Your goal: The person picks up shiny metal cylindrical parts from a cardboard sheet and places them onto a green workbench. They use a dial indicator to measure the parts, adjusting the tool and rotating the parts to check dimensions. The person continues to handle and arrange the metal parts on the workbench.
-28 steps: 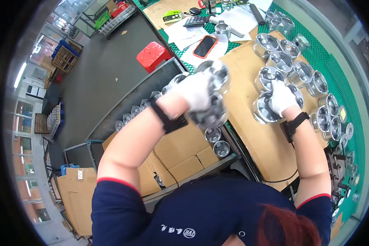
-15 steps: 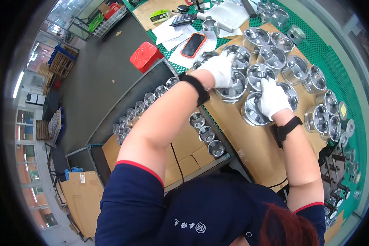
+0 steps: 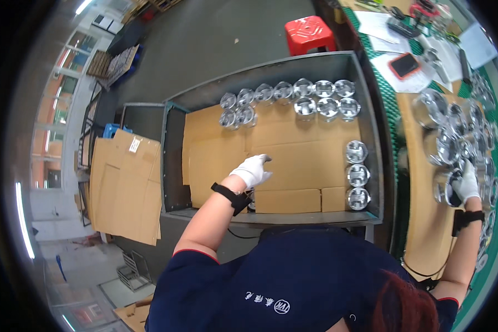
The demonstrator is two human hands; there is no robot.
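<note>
My left hand (image 3: 252, 171), in a white glove, is over the cardboard lining (image 3: 293, 166) of a dark metal box, with its fingers apart and nothing visible in them. A shiny metal piston (image 3: 251, 202) shows partly beside that wrist, mostly hidden by it. Out on the bench to the right, my gloved right hand (image 3: 468, 185) has its fingers closed at the edge of a piston (image 3: 445, 187); part of this grip is hidden. More pistons (image 3: 430, 108) are crowded around and beyond that hand.
Pistons (image 3: 305, 108) line the far side of the metal box (image 3: 374, 166), and three (image 3: 358, 175) line its right wall. A red stool (image 3: 310, 34) is beyond. Papers (image 3: 379, 25) and an orange-edged phone (image 3: 405, 65) lie on the bench. Flattened cardboard (image 3: 124, 193) is at left.
My view has swung left towards the box. My left hand has gone from the bench pistons to over the box, while my right hand remains among the pistons.
</note>
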